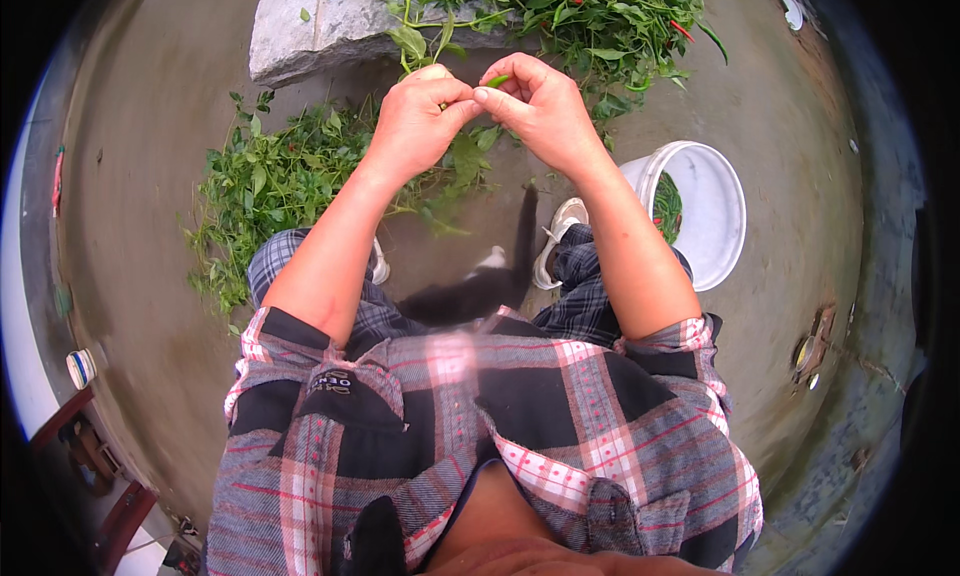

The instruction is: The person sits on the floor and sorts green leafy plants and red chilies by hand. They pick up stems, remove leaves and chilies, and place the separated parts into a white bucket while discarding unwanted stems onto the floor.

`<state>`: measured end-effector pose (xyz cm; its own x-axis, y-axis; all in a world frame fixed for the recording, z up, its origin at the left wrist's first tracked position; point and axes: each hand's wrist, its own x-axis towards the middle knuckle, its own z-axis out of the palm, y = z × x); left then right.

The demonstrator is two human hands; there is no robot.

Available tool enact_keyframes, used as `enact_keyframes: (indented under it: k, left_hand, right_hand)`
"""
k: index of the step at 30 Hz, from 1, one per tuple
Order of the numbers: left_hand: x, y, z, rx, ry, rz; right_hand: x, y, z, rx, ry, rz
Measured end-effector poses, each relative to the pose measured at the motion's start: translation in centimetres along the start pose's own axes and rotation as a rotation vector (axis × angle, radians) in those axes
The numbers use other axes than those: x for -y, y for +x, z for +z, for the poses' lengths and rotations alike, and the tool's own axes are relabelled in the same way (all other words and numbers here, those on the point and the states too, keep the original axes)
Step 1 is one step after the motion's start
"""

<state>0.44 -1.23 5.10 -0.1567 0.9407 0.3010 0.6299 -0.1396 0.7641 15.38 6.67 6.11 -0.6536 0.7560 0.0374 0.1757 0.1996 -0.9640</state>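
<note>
My left hand (424,118) is closed around the stem of a leafy chili pepper sprig (411,42), whose leaves stick up above the fingers. Close beside it, my right hand (541,115) has a green chili pepper (497,81) between its fingers. The thumbs and fingertips of both hands meet. More cut chili plants (607,28), with some red and green peppers among the leaves, are heaped beyond my hands on a rough stone slab (315,32). To the lower right, a white plastic bucket (735,216) holds picked green and red chilies (667,205).
Leafy stalks (277,175) lie heaped on the concrete floor (150,201) at the left. A dark cat with some white fur (465,297) is between my feet, its tail raised beside my right shoe (559,235). A small round container (81,369) stands far left.
</note>
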Motion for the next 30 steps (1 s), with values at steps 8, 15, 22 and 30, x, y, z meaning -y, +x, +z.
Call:
enact_keyframes:
  k: [8, 15, 22, 30]
  left_hand:
    - [-0.1, 0.0, -0.4, -0.076, -0.054, 0.103]
    - [-0.1, -0.1, -1.1, -0.006, -0.162, 0.163]
    - [0.0, -0.3, -1.0, 0.053, -0.218, 0.186]
    - [1.0, 0.0, -2.2, -0.05, -0.152, 0.102]
  right_hand:
    - [-0.3, 0.2, 0.1, 0.071, 0.442, 0.161]
    - [-1.2, -0.2, -0.4, 0.216, 0.635, 0.146]
    - [-2.0, -0.3, -1.7, 0.41, 0.873, 0.248]
    - [-2.1, -0.7, -3.1, 0.383, 0.863, 0.288]
